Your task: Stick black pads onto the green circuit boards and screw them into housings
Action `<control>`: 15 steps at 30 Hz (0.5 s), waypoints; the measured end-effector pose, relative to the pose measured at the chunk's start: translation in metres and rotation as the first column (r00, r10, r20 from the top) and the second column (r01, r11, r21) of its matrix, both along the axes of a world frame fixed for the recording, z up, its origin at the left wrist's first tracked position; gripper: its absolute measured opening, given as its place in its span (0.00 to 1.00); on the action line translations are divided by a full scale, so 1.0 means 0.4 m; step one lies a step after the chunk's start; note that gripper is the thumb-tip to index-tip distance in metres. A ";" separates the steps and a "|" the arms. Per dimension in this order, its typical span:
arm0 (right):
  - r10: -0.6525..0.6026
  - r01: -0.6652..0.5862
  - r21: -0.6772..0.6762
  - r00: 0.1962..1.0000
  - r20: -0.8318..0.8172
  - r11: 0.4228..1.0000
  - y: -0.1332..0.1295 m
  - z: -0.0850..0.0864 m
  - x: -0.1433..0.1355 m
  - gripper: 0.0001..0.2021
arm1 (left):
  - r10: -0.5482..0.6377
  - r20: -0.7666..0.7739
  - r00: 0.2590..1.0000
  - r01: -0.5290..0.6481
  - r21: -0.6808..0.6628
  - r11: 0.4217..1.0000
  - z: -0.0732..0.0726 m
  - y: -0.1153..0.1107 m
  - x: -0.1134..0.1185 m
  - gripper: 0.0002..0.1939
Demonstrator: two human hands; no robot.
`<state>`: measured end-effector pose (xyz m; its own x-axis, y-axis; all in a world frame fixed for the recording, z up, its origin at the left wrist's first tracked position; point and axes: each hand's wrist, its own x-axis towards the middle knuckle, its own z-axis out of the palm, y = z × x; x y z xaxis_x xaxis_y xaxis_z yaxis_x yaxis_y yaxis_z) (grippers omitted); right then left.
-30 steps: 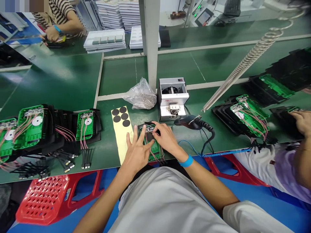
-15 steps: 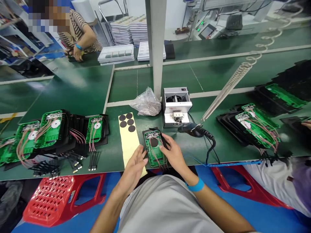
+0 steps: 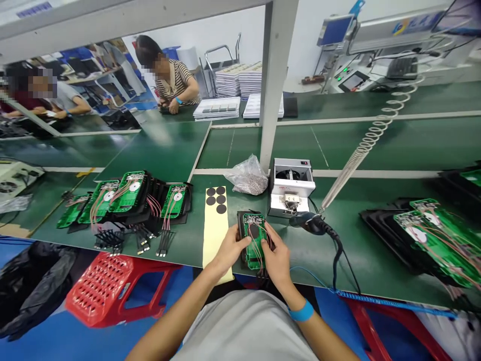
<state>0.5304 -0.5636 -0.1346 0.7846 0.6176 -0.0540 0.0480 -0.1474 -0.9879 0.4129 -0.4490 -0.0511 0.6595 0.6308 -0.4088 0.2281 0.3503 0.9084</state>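
Note:
Between my two hands, at the bench's front edge, lies a green circuit board unit in a black housing (image 3: pixel 256 254), with pink wires and a round black pad on it. My left hand (image 3: pixel 230 250) grips its left edge, thumb over the top. My right hand (image 3: pixel 277 258) holds the opposite edge, its thumb resting near the wires. Left of the unit, a yellow backing sheet (image 3: pixel 215 235) carries several round black stickers (image 3: pixel 221 208) at its upper end. My fingertips under the housing are hidden.
Stacks of similar wired units (image 3: pixel 130 193) stand left, with more units (image 3: pixel 421 235) at right. A clear bag (image 3: pixel 248 175) of small parts sits beside a white machine (image 3: pixel 292 186). A black-handled tool (image 3: pixel 310 223) hangs from a coiled spring (image 3: pixel 366 145). Co-workers sit across the bench.
My left hand has moved from beside the unit onto its left edge. My right hand stays on the right side, now lower. The camera view has shifted left and upward.

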 end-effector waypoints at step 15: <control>0.265 -0.260 0.141 0.964 -0.013 0.955 -0.106 0.118 -0.030 0.24 | 0.293 0.116 0.949 -0.283 -0.099 0.954 0.257 0.121 -0.227 0.37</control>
